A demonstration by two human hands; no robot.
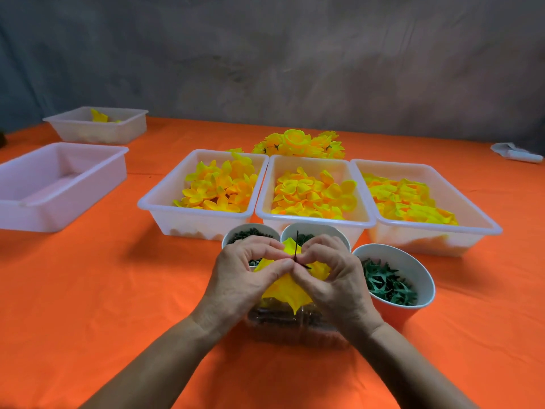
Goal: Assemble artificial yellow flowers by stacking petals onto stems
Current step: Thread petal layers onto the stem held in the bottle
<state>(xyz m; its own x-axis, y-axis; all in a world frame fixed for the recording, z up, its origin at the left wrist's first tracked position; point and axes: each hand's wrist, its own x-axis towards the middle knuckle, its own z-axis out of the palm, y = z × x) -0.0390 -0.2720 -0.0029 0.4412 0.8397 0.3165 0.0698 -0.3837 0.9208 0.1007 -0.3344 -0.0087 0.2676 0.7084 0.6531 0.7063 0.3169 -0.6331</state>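
Five white plastic trays stand on the orange bench (88, 290). Three sit side by side at twelve o'clock from the hands: the left tray (165, 202), the middle tray (315, 221) and the right tray (472, 208), each holding loose yellow petals. At ten o'clock a large tray (38, 208) holds nothing visible, and beyond it a small far tray (76, 128) holds a few yellow pieces. Three paper cups: two (236, 231) (324, 228) just behind the hands with dark bits, one (413, 261) at three o'clock with green star-shaped calyxes. A heap of finished flowers (298, 144) lies behind the middle tray. The left hand (244, 278) and right hand (333, 278) meet, fingers curled, pinching a yellow petal piece (286, 287) on a thin dark stem (297, 242), above a clear container (295, 329) of dark pieces.
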